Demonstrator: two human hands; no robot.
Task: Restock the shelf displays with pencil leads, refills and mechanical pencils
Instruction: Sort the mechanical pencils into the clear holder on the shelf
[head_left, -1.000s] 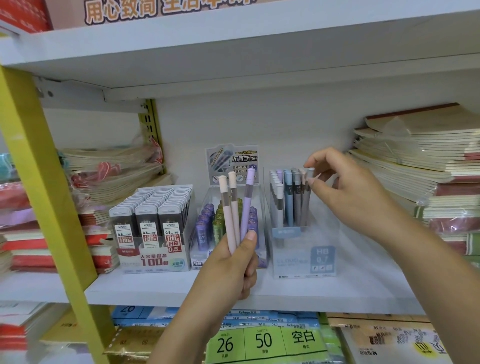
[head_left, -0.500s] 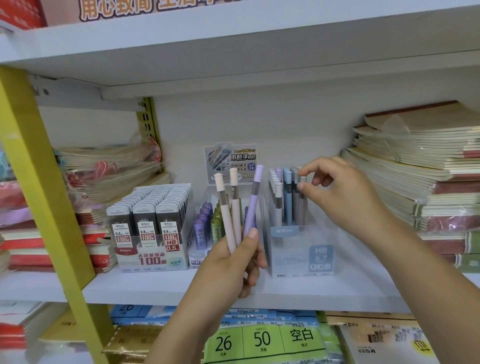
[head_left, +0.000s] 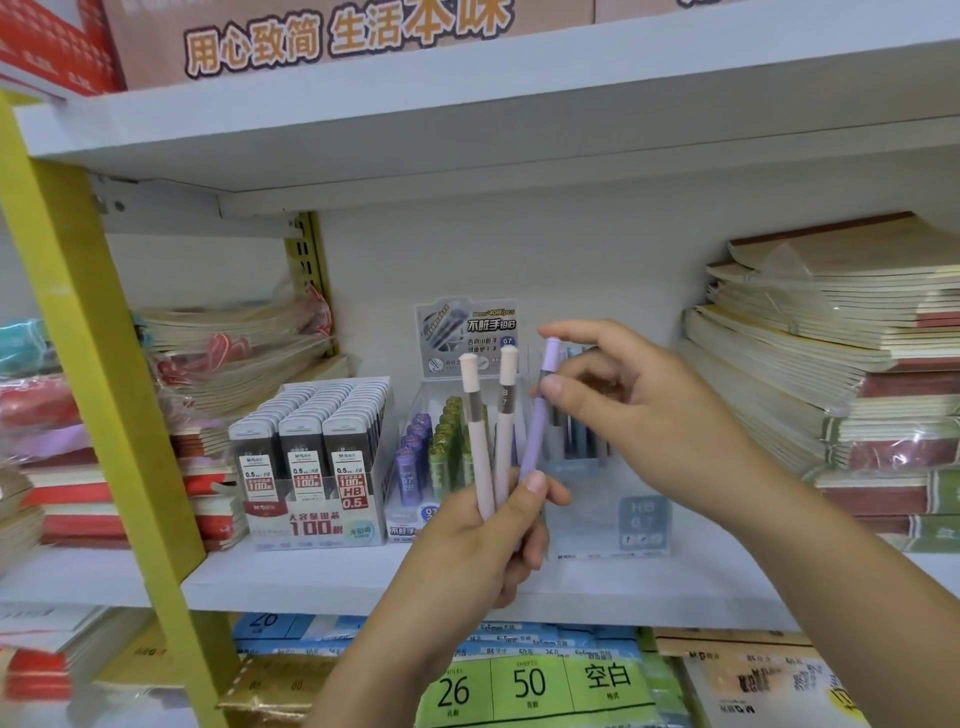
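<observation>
Mechanical pencils (head_left: 478, 447), three in all, stand fanned in the left grip (head_left: 483, 551), its fingers and thumb curled round their lower barrels in front of the shelf display. The right grip (head_left: 649, 415) brackets the cap end of the lilac pencil (head_left: 537, 431), forefinger above and thumb against the barrel; motion blur leaves it unclear whether the pinch has closed. Light, stiff and smooth-sided, the pencils look easy to lift singly but apt to slip, so the upper barrel just below the cap seems the place to take one. Behind the hands a clear display box (head_left: 592, 514) marked HB 0.7 holds more pencils upright on the white shelf (head_left: 311, 577), beside refill tubes (head_left: 431, 452) and boxed lead cases (head_left: 311, 467); stacked notebooks (head_left: 831, 364) flank both sides
</observation>
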